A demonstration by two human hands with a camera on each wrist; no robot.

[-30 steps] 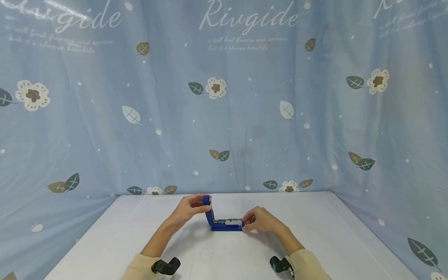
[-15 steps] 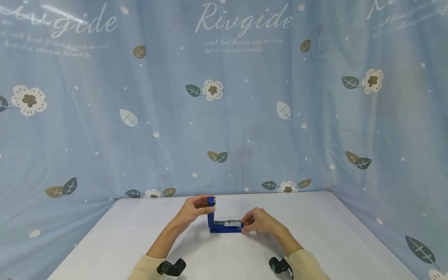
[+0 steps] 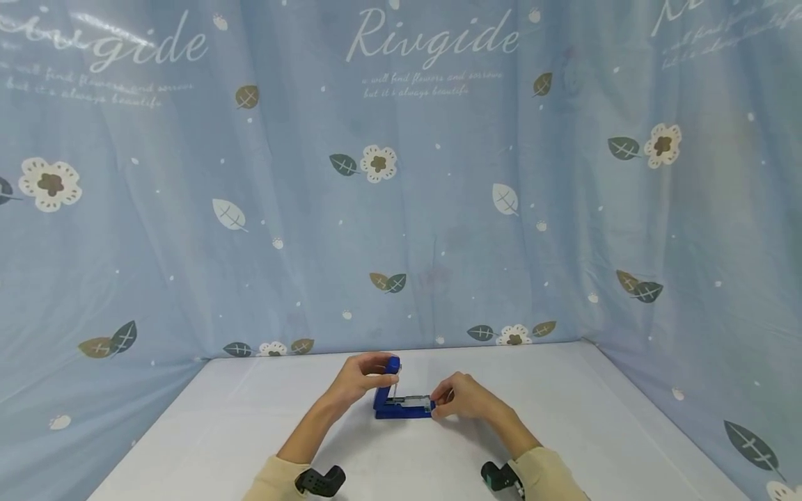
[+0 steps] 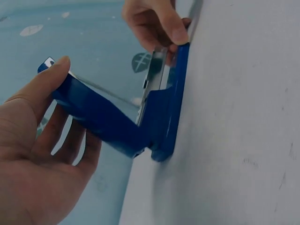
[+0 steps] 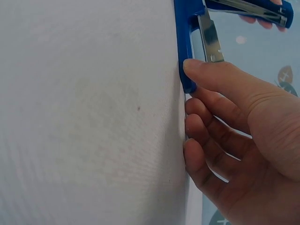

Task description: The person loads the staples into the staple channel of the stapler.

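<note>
A blue stapler (image 3: 401,412) sits on the white table with its top arm swung up from the base. My left hand (image 3: 360,379) pinches the free end of that raised arm (image 4: 101,112), thumb on one side and fingers on the other. At the base's opposite end, my right hand (image 3: 465,396) holds the tip between thumb and fingers. The silvery staple magazine (image 5: 211,35) lies exposed along the base in the right wrist view. A thin metal rod (image 4: 105,89) runs from the raised arm down toward the magazine.
The white tabletop (image 3: 532,390) spreads around the stapler. A light-blue curtain (image 3: 438,209) printed with leaves and flowers stands behind it and along both sides. Black wrist devices (image 3: 321,480) sit at both cuffs.
My left hand has swung the stapler's top arm rightward and a little down, so it leans over the base. My right hand stays at the base's end. The head view has shifted slightly.
</note>
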